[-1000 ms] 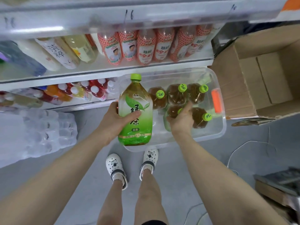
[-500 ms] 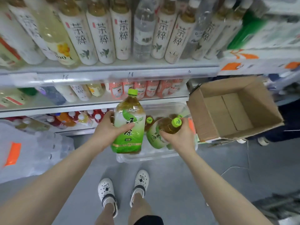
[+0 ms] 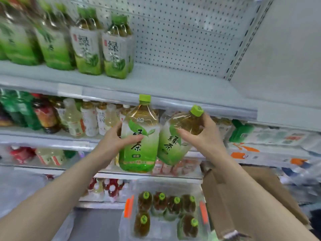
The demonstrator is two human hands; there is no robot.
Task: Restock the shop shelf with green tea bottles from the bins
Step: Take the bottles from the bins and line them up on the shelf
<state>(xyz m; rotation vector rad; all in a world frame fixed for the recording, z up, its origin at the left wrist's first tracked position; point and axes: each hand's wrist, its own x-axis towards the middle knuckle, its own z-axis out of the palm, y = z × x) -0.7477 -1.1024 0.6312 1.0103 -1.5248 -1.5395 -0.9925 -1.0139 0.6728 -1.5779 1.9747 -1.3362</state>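
Note:
My left hand grips an upright green tea bottle with a lime cap. My right hand holds a second green tea bottle near its neck, tilted to the right. Both bottles hang in the air just below the front edge of the grey top shelf. Several green tea bottles stand on the left half of that shelf; its right half is bare. Below, on the floor, a clear plastic bin with orange latches holds several more bottles seen from above.
An open cardboard box sits right of the bin, under my right forearm. Lower shelves carry assorted drinks. White perforated backboard closes the top shelf's rear, and a white panel bounds it on the right.
Both hands rose with their bottles from just above the bin to the level of the top shelf's edge. The view swung upward, bringing the green tea shelf into sight.

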